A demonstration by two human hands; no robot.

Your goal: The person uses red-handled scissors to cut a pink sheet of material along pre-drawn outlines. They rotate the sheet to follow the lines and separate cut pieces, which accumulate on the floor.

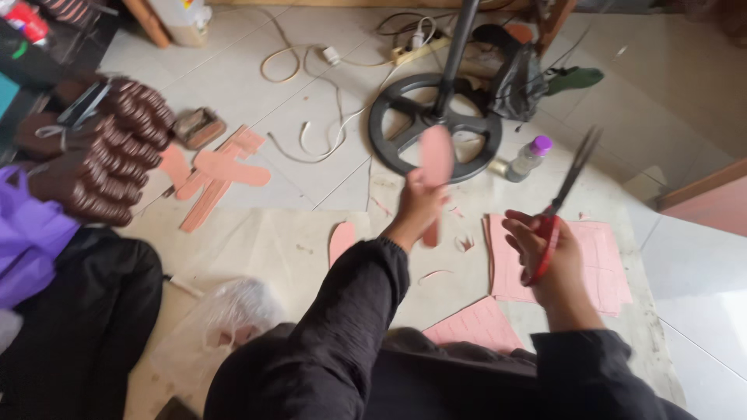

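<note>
Pink insole cut-out (436, 159), judged thin, light and flexible, is pinched at its lower half by the left hand (418, 206). Right hand (545, 257) is closed through the red handles of the scissors (564, 190); blades look parted, though blurred.

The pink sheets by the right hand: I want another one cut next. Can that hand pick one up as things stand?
Probably not at once. The right hand is right above the pink sheets, nothing between, but its fingers are through the scissors.
</note>
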